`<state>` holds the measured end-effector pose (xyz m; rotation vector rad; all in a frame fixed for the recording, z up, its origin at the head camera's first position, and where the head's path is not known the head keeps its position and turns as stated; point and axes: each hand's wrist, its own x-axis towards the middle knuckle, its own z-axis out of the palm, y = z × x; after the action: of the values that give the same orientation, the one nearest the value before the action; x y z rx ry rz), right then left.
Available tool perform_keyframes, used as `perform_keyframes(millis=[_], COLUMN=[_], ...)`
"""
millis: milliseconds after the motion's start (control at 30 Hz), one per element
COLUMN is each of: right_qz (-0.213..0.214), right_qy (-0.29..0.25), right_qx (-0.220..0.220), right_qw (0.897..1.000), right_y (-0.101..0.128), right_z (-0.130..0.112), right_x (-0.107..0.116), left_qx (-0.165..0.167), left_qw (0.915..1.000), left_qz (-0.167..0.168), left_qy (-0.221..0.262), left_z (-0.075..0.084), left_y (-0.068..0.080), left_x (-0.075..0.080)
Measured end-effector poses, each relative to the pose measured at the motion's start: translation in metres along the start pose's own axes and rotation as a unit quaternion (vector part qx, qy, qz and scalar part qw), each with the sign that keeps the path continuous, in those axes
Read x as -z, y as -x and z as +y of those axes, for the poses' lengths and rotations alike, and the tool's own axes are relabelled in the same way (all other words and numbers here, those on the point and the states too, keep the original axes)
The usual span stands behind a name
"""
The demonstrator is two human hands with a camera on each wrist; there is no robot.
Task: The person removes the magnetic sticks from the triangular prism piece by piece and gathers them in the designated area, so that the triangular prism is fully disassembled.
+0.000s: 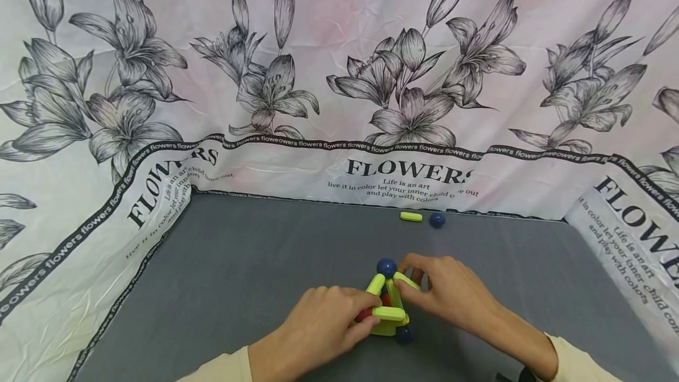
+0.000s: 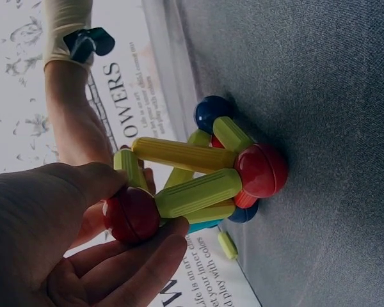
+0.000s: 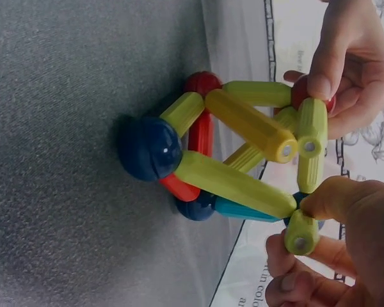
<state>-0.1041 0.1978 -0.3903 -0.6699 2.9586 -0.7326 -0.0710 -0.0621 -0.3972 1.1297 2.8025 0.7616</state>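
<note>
A frame of magnetic sticks and balls stands on the grey table, with a yellow stick (image 2: 184, 155), a red ball (image 2: 262, 170) and a blue ball (image 3: 150, 148) low down. My left hand (image 1: 323, 320) holds an upper red ball (image 2: 132, 215) between thumb and fingers; a lime green stick (image 2: 200, 194) runs down from it. On the other side, my right hand (image 1: 451, 290) pinches a short lime green stick (image 3: 301, 233) at the top blue ball (image 1: 386, 267). That stick's free end, with a metal tip, points outward. The yellow stick's near end is unattached in the right wrist view.
Farther back on the grey table (image 1: 254, 240) lie a loose lime green stick (image 1: 411, 216) and a loose blue ball (image 1: 437, 220), side by side. A flower-printed cloth (image 1: 297, 175) hangs behind the table and along both sides.
</note>
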Motion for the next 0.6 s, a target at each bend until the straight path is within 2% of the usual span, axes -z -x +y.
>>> perform_keyframes(millis=[200,400,600], right_qz=[0.014,0.009,0.010], right_qy=[0.001,0.011,-0.004], right_qx=[-0.006,-0.010,-0.004], right_qw=[1.000,1.000,1.000], right_y=[-0.001,-0.002,0.000], right_z=[0.003,0.006,0.014], right_x=[-0.003,-0.002,0.000], left_qx=[0.000,-0.001,-0.006], left_qw=[1.0000,1.0000,0.9999], left_qz=[0.001,0.001,0.003], left_qy=[-0.002,0.003,0.009], left_z=[0.000,-0.001,-0.001], left_y=[0.000,0.001,0.002], left_x=[0.000,0.000,-0.001])
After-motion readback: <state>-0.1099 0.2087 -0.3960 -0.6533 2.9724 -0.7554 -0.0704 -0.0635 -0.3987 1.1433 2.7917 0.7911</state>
